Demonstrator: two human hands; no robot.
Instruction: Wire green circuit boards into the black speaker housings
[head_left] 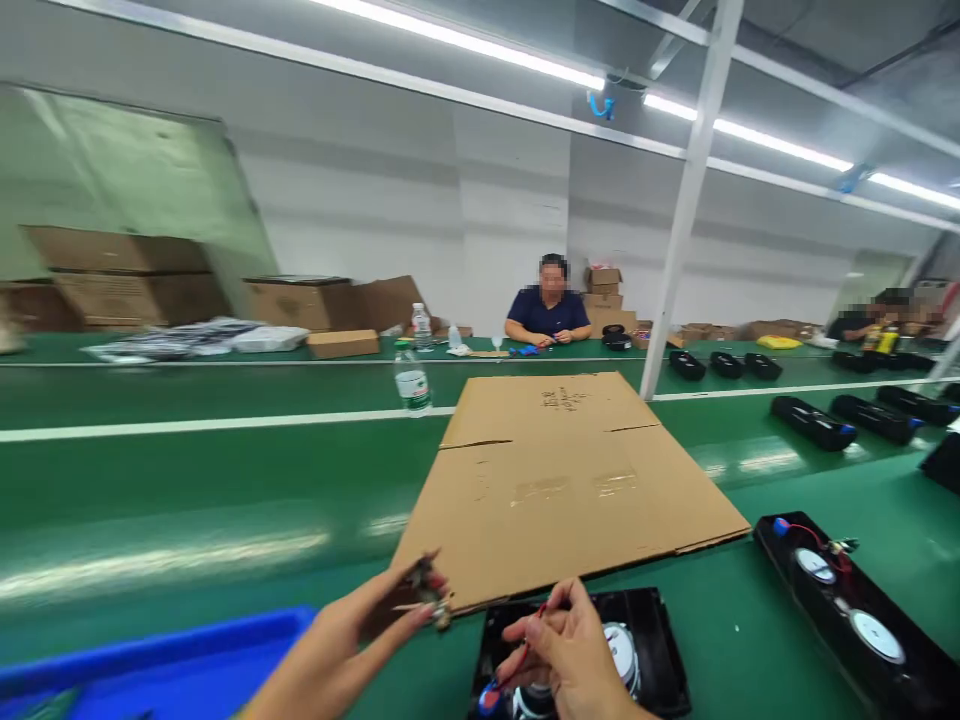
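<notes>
Between the thumb and fingers of my left hand is a small circuit board, blurred, with metal parts on it. My right hand pinches thin red wires above an open black speaker housing. Two round silvery speaker drivers sit in that housing, partly hidden by my right hand. A blue, round-ended part lies at the housing's lower left, by the wires. To the right stands a similar black housing with two drivers, red wires and a small board.
A large flat cardboard sheet lies beyond my hands on the green bench. At lower left is a blue tray. A water bottle stands near the sheet. Black housings line the right. A person sits opposite.
</notes>
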